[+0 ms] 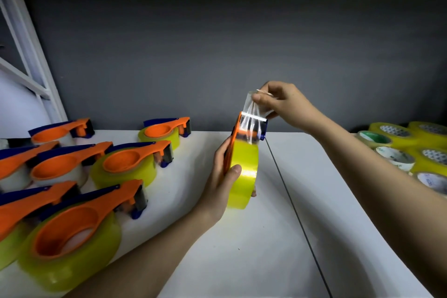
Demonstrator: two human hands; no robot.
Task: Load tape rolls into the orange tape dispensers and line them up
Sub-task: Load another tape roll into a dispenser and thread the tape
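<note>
Hands at mid-table. My left hand [219, 176] grips a yellow roll [243, 172] seated in an orange dispenser [235, 133], held on edge above the white table [242, 261], thumb curled over the roll's face. My right hand [281, 101] pinches the clear tape end [256, 106] between thumb and fingers, drawn up past the cutter [254, 116]. Loaded dispensers [79, 215] lie grouped at left, some on yellow rolls, some on pale ones. Spare rolls [408, 147] sit well apart at the right edge. A dark seam [290, 201] crosses the table beside the held roll.
</note>
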